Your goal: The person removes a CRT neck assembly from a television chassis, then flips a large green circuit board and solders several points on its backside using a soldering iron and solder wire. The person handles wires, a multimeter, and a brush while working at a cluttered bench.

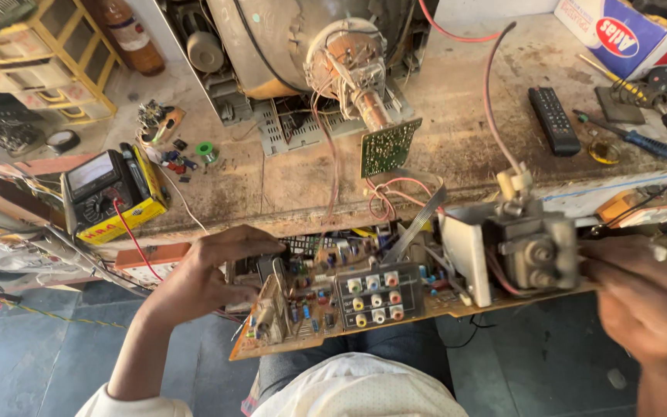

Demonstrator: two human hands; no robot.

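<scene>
Brown circuit board (395,309), long, flat and crowded with small parts, lies across the person's lap just below the edge of the worn workbench (457,116), held at both ends.

Far left on the bench stands a black analogue meter in a yellow case (110,193), with a red lead running down from it. Near it lie small loose components and a little green spool of wire (207,150).

The left hand (206,274) curls over the board's left end, fingers bent around a metal part standing there, so it grips the board rather than lying open. Beside it, at the middle of the board, sits a black block of round coloured sockets (377,295).

Above, on the bench, the grey glass tube of a television (287,46) lies with its neck pointing toward the person, a small green board (389,145) fitted on the neck's end.

Right of the sockets rises a grey boxy transformer (538,251) beside a white metal plate, a red cable climbing from it. The right hand (646,301) clasps the board's right end next to the transformer; it is blurred, fingers closed. On the bench beyond lie a black remote control (553,120) and a blue-handled screwdriver (642,140).
</scene>
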